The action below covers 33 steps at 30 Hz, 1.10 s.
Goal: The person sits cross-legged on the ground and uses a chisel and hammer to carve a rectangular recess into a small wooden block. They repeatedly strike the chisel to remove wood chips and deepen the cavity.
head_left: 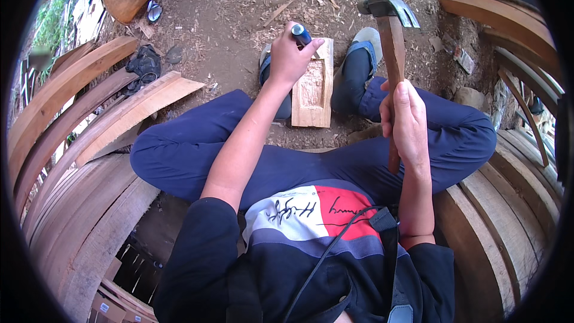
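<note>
The left hand (291,60) is wrapped around a blue-handled chisel (302,34), its blade largely hidden by the fingers, over a wooden block (311,118) with a rectangular recess cut into its face. The block lies on the ground between the person's sandalled feet. The right hand (408,113) grips the wooden handle of a claw hammer (391,42), which stands upright with its head raised, apart from the chisel.

The likeliest mishap is a glancing blow: the chisel's butt is a small target just above the thumb and knuckles, so a slightly off swing could strike the left hand. The block shows no clamp, so it might skid or tip under a hit, and a slipping edge could reach the right sandal (369,42) or the sock above it. Too steep a cut might also split the thin walls around the recess.

As for writing, large dark script runs across the white and red panel of the shirt (287,221), upside down; small labels on a cardboard box (113,310) at lower left are too tiny to read
</note>
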Motion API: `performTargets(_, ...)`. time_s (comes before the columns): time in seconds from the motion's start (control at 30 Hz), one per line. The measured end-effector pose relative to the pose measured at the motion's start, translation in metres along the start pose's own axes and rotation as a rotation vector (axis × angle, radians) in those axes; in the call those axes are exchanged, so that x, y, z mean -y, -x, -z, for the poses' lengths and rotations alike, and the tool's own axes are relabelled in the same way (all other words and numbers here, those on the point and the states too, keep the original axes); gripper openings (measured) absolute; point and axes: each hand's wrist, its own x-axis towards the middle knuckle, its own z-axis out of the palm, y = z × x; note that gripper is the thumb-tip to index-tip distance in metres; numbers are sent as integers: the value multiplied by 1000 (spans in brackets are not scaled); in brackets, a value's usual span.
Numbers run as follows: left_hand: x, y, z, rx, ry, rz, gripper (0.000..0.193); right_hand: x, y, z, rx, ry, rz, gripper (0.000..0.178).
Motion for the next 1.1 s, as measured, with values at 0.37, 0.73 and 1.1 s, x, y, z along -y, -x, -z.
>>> performTargets(0.37, -4, 1, 2, 17, -53, 21, 39, -1, -1, -1, 8, 14, 3, 41)
performTargets(0.73, -5, 2, 0, -4, -26, -19, 39, -4, -1, -2, 18, 5, -2, 41)
performTargets(1.1, -3, 2, 0, -23, -45, -60, 39, -5, -2, -4, 25, -5, -34, 38)
